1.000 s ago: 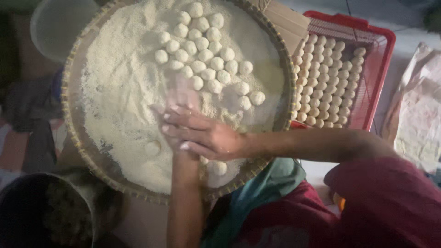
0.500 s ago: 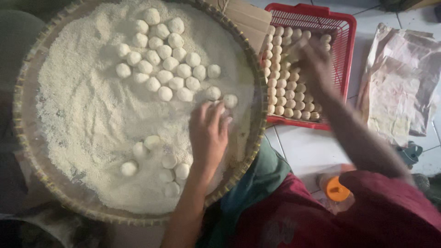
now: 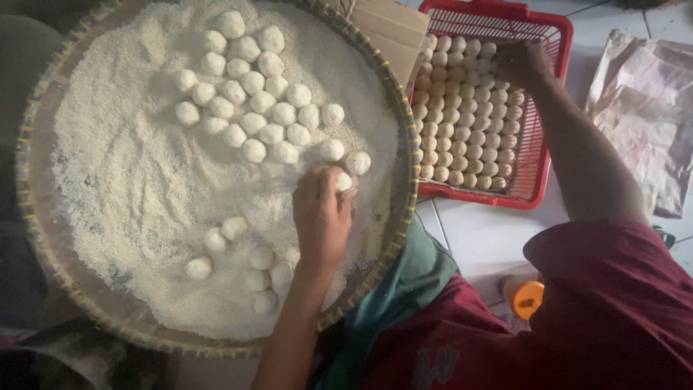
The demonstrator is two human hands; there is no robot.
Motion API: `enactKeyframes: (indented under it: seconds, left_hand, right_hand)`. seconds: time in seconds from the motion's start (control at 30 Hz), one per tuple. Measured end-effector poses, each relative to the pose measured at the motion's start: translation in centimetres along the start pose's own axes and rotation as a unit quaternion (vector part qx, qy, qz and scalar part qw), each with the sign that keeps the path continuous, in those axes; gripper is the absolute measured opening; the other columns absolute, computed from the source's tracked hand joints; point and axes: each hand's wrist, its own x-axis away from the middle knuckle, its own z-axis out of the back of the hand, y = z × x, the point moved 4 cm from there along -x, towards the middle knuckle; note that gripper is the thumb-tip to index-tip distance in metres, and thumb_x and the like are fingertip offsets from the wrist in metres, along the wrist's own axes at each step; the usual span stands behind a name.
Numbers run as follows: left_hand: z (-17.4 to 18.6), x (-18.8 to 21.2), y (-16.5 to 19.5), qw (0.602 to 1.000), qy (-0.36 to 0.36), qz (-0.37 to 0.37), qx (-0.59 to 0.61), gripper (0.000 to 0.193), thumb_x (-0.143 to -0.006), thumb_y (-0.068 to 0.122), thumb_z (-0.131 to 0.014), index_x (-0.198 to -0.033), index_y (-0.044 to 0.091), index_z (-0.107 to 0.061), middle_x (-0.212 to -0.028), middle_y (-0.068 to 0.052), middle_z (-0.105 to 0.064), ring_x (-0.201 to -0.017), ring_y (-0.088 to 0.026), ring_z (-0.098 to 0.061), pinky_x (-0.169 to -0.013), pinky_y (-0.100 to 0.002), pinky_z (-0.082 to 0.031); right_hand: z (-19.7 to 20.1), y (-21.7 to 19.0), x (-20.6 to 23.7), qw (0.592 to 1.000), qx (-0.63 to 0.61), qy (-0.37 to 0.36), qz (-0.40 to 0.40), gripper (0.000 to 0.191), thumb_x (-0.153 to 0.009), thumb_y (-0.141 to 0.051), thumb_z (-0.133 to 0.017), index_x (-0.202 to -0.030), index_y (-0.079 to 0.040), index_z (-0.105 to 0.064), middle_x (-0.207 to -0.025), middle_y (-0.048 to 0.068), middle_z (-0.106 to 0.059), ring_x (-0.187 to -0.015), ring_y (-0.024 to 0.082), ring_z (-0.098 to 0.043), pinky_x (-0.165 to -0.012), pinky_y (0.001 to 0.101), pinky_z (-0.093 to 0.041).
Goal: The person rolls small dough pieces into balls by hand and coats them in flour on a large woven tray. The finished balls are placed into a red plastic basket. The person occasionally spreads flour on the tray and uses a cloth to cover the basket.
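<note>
left hand point(image 3: 321, 217) curls its fingers around a small round crumb-coated dough ball point(image 3: 343, 180) on the wide woven bamboo tray point(image 3: 50, 238), and would best roll lightly; right hand point(image 3: 521, 63), grip unclear, rests in the red plastic basket point(image 3: 545, 162).

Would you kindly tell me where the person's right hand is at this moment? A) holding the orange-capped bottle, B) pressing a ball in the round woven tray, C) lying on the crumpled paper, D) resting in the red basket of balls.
D: the right hand reaches into the far corner of the red basket among the rows of pale balls, while the left hand is the one in the woven tray.
</note>
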Motion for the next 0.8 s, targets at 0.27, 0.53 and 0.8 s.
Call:
enactKeyframes:
  seconds: [0.27,0.53,0.8]
  left_hand:
    - [0.7,0.6,-3.3,0.975,0.078,0.069,0.198,0.03,-0.096,0.017,-0.077,-0.123,0.013,-0.065,-0.12,-0.01,-0.064,-0.109,-0.024,-0.065,-0.091,-0.032,-0.061]
    - [2.3,0.3,-3.6,0.723,0.05,0.084,0.684,0.062,-0.107,0.041,-0.059,-0.156,0.005,-0.045,-0.153,-0.019,-0.053,-0.132,-0.022,-0.06,-0.107,-0.035,-0.054]
    - [1.5,0.8,-6.0,0.551,0.111,0.17,0.81,0.074,-0.11,0.057,-0.031,-0.168,0.011,-0.027,-0.167,-0.011,-0.038,-0.134,-0.017,-0.062,-0.107,-0.035,-0.053]
  right_hand:
    - [5.2,-5.1,3.5,0.943,-0.263,0.19,0.073,0.024,-0.113,-0.022,-0.059,-0.118,-0.001,-0.071,-0.111,0.02,-0.07,-0.095,0.025,-0.071,-0.083,0.042,-0.057]
    - [-0.7,-32.8,18.4,0.806,-0.548,-0.165,0.153,0.047,-0.111,-0.032,-0.047,-0.153,-0.012,-0.05,-0.154,0.021,-0.056,-0.142,0.033,-0.058,-0.115,0.0488,-0.053]
    - [2.1,-43.3,24.1,0.794,-0.44,0.007,0.42,0.046,-0.123,-0.036,-0.044,-0.159,-0.01,-0.037,-0.169,0.019,-0.033,-0.157,0.037,-0.038,-0.127,0.0513,-0.04]
